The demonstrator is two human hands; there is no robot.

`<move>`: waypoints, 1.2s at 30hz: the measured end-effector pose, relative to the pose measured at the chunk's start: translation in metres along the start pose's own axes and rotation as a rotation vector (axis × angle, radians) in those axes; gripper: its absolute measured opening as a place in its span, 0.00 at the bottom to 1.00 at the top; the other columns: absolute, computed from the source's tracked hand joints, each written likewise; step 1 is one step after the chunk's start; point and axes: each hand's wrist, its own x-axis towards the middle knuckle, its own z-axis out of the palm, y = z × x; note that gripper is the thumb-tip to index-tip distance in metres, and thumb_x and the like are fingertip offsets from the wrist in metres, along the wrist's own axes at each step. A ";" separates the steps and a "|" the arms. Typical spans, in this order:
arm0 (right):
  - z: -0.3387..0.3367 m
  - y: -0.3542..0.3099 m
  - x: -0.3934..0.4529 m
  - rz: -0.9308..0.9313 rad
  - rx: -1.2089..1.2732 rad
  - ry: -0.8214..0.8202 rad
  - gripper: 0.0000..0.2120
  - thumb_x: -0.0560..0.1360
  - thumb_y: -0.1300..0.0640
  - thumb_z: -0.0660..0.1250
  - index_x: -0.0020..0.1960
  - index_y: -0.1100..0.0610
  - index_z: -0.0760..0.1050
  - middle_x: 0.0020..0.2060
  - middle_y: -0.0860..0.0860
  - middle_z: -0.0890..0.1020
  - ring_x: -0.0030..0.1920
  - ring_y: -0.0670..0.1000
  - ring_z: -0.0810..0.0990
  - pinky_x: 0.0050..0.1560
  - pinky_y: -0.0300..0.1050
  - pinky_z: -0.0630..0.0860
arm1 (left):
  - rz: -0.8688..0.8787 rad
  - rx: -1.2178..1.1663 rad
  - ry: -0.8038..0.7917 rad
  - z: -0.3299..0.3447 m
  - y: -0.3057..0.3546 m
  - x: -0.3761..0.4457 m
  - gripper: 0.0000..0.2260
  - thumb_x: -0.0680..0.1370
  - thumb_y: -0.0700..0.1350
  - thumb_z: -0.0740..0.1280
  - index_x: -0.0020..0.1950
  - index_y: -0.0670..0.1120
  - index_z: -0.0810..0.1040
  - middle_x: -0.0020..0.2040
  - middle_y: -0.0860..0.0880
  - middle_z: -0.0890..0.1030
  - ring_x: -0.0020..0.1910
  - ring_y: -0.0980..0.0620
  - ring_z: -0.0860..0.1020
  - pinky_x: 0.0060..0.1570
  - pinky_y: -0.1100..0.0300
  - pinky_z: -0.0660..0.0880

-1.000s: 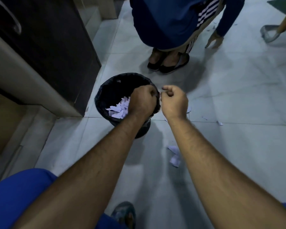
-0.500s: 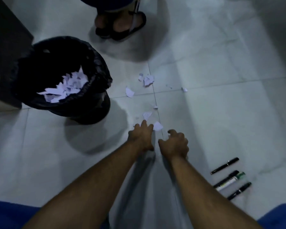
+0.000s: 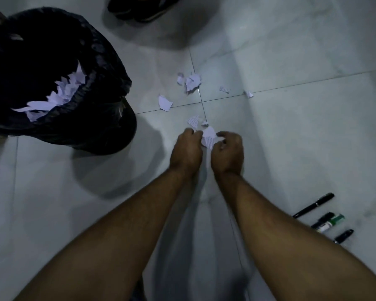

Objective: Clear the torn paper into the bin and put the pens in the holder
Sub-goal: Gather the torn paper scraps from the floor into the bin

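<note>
bin far-left | pens near-right | bare floor right of scraps

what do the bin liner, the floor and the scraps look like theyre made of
Bin liner: thin black plastic film, by its crinkled, faintly glossy folds over the rim. Floor: glazed or polished tile, likely ceramic or marble-look, with grout lines, faint veining and a soft sheen. Scraps: matte white paper, ragged torn edges; some carry printed lines.
</note>
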 end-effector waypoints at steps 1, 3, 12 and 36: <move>-0.002 0.006 0.010 -0.015 -0.054 0.052 0.17 0.68 0.63 0.63 0.55 0.57 0.80 0.53 0.56 0.80 0.53 0.59 0.80 0.53 0.50 0.76 | -0.001 0.022 0.037 -0.001 -0.004 0.006 0.10 0.76 0.41 0.63 0.57 0.43 0.77 0.57 0.40 0.75 0.55 0.39 0.74 0.49 0.49 0.74; -0.003 0.019 0.027 -0.014 -0.172 0.080 0.20 0.67 0.58 0.64 0.58 0.56 0.79 0.56 0.55 0.80 0.56 0.59 0.79 0.55 0.52 0.75 | -0.092 0.107 0.086 -0.001 -0.010 0.018 0.12 0.75 0.41 0.64 0.58 0.42 0.76 0.61 0.40 0.73 0.58 0.38 0.72 0.50 0.48 0.73; 0.018 0.023 0.093 -0.183 -0.299 0.077 0.31 0.67 0.54 0.66 0.70 0.58 0.72 0.67 0.59 0.76 0.66 0.62 0.74 0.65 0.55 0.71 | -0.114 0.086 0.154 0.009 -0.007 0.060 0.12 0.75 0.41 0.66 0.58 0.41 0.76 0.55 0.39 0.76 0.53 0.38 0.75 0.47 0.48 0.73; 0.074 0.001 0.175 -0.421 -0.534 -0.271 0.34 0.74 0.40 0.48 0.79 0.49 0.59 0.79 0.53 0.59 0.80 0.56 0.52 0.78 0.63 0.44 | -0.103 0.305 -0.125 -0.008 -0.017 0.195 0.22 0.80 0.55 0.58 0.74 0.55 0.63 0.78 0.42 0.57 0.73 0.35 0.60 0.70 0.38 0.61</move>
